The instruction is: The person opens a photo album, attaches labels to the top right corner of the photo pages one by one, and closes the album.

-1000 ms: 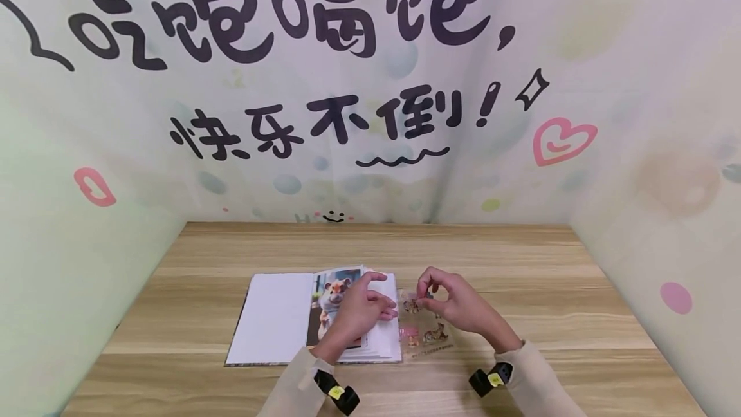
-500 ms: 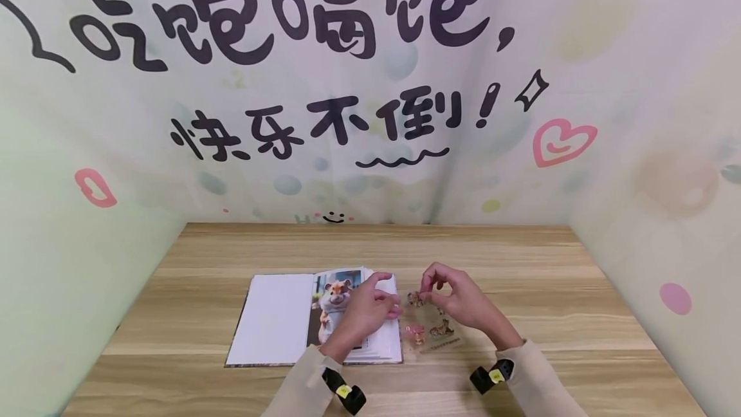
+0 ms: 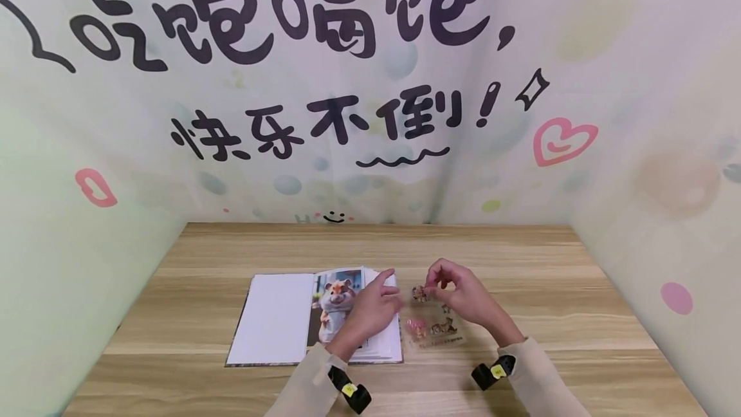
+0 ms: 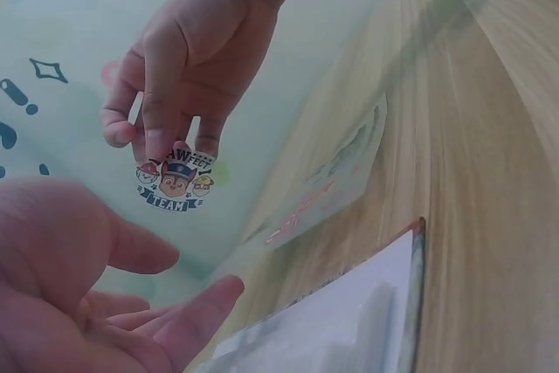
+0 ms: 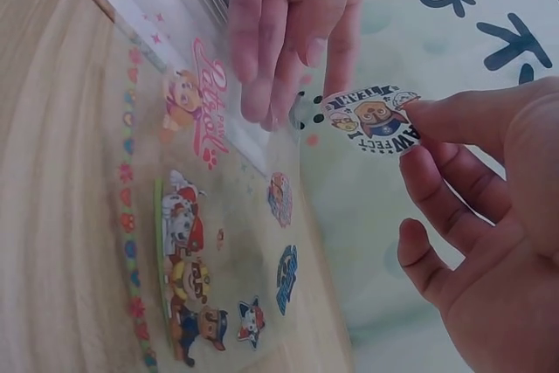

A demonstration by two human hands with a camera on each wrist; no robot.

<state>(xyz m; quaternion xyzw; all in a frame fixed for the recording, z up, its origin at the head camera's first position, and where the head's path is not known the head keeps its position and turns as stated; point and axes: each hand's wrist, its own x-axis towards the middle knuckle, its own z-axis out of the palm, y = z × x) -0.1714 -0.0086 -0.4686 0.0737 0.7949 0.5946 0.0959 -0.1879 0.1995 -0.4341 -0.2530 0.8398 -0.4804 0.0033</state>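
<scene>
My right hand [image 3: 463, 295] pinches a small round sticker [image 5: 371, 121] between thumb and forefinger, above the table. Cartoon dogs and the word "TEAM" are printed on it, as the left wrist view also shows. Below and beside it lies a transparent sticker sheet [image 3: 440, 342] with several cartoon dog stickers and a pink title. My left hand [image 3: 373, 311] holds nothing; its fingers are relaxed over the right-hand page of an open album [image 3: 278, 317]. A hamster picture [image 3: 336, 301] shows on that page, partly covered by the left hand and wrist.
The album stands left of the sticker sheet, close to its edge. Wood-grain table [image 3: 521, 250] surrounds both. A printed cloth wall [image 3: 347, 192] rises behind the table, with pale walls on either side.
My right hand has lifted slightly up and to the right with the sticker. The sheet has shifted a little rightward, away from the album. My left hand has moved slightly right.
</scene>
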